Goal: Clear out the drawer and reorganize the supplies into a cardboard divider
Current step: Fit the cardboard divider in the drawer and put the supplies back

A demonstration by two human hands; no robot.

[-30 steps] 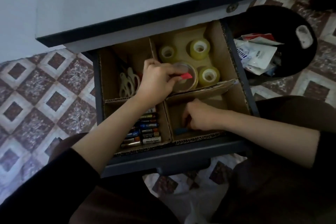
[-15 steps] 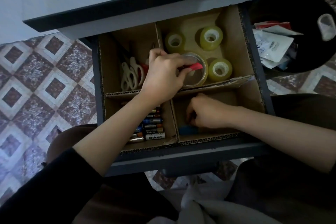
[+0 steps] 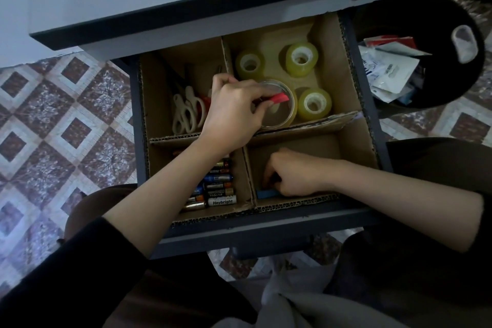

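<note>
at the drawer's near right corner the right hand is being curled beside a blue item; its hold cannot be told. beyond, a tape roll, likely light, stiff and slick, is being pinched at its rim by the left hand.

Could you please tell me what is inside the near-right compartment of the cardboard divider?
A blue item lies at its near wall, partly under the right hand; the curled fingers hide anything they hold.

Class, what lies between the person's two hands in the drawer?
A cardboard divider wall, seen in the head view: the left hand is at the tape behind it, the right hand in the near compartment.
</note>
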